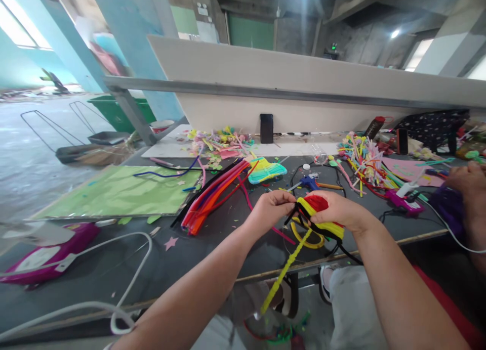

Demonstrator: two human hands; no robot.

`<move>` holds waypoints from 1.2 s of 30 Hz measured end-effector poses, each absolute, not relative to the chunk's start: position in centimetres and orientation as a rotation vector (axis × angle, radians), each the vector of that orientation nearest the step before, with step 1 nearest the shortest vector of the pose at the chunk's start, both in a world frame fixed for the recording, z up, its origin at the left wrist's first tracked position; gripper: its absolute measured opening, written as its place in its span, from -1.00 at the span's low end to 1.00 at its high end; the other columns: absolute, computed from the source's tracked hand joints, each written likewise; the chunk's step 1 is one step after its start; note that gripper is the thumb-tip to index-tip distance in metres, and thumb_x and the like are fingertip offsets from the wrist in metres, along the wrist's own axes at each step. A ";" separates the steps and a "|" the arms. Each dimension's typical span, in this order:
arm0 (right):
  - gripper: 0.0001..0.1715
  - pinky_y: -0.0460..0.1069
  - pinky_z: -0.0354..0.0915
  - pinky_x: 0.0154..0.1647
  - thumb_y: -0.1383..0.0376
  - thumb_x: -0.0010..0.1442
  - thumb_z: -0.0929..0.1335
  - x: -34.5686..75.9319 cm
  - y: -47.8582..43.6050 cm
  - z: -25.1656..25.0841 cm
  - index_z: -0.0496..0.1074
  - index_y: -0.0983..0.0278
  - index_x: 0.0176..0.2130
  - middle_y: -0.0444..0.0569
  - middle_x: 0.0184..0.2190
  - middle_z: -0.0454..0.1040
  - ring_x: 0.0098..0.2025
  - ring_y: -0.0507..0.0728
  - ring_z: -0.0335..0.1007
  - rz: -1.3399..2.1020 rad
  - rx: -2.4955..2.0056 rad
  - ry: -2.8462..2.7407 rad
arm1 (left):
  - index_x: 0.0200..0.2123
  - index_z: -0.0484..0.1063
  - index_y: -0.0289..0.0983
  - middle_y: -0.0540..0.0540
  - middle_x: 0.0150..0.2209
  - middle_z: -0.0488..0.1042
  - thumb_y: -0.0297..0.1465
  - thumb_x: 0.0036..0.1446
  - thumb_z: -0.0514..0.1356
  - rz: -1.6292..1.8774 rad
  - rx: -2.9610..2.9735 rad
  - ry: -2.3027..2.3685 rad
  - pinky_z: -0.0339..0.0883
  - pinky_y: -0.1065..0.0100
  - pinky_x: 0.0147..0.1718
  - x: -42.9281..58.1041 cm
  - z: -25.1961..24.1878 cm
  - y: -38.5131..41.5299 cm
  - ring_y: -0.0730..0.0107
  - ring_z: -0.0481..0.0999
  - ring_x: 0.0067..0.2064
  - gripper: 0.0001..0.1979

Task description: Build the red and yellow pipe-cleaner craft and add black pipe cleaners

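My right hand [339,208] is closed around a striped pipe-cleaner piece [307,207] in red, yellow and black, held just above the table's front edge. At its left end, my left hand [275,207] pinches a black pipe cleaner with thumb and fingertips. A long yellow pipe cleaner [286,266] hangs down from the piece past the table edge. Below the hands lies a yellow loop [317,240], partly covered by the piece. Just beyond them rests a blue glue gun [310,182]. Fingers hide part of the striped piece.
Left of my hands lie a bundle of coloured pipe cleaners [207,203] and a green sheet [114,190]. A magenta power strip [56,251] trails a white cord. A phone [266,128] leans at the back. Another person's hand [469,185] is at the right edge.
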State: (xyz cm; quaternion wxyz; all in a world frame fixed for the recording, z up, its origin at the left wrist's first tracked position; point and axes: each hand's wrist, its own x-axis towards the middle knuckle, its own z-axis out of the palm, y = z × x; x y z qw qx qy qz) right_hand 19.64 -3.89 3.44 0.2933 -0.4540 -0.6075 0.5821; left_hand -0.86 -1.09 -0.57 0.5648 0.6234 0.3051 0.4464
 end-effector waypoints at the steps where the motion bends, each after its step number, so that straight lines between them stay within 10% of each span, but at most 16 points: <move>1: -0.40 0.00 0.33 -0.22 0.39 -0.18 0.48 19.6 -3.9 3.5 0.36 0.26 -0.08 -0.09 -0.27 0.51 -0.29 0.11 0.45 1.536 -1.218 -1.625 | -0.37 0.43 -0.33 -0.02 -0.49 0.48 -0.38 -0.03 0.27 1.003 1.390 0.668 0.33 0.42 -0.40 -0.9 -0.4 -1.1 0.44 0.50 -0.45 -0.85; 16: -0.51 -0.01 0.30 -0.19 0.42 -0.15 0.44 19.5 -3.6 3.4 0.36 0.29 -0.14 -0.09 -0.27 0.51 -0.26 0.11 0.43 1.472 -1.229 -1.703 | -0.13 0.22 -0.25 -0.05 -0.42 0.51 -0.38 0.01 0.26 0.849 1.268 0.437 0.37 0.37 -0.40 -0.9 0.0 -1.5 0.39 0.53 -0.43 -0.64; 36: -0.51 -0.04 0.27 -0.24 0.40 -0.19 0.46 19.5 -3.6 3.5 0.37 0.31 -0.18 -0.12 -0.32 0.46 -0.31 0.06 0.36 1.437 -1.237 -1.683 | -0.17 0.39 -0.29 -0.25 -0.10 0.42 -0.54 0.13 0.04 1.347 2.961 0.642 0.33 0.22 -0.11 -1.6 -0.4 -2.3 0.22 0.42 -0.08 -0.78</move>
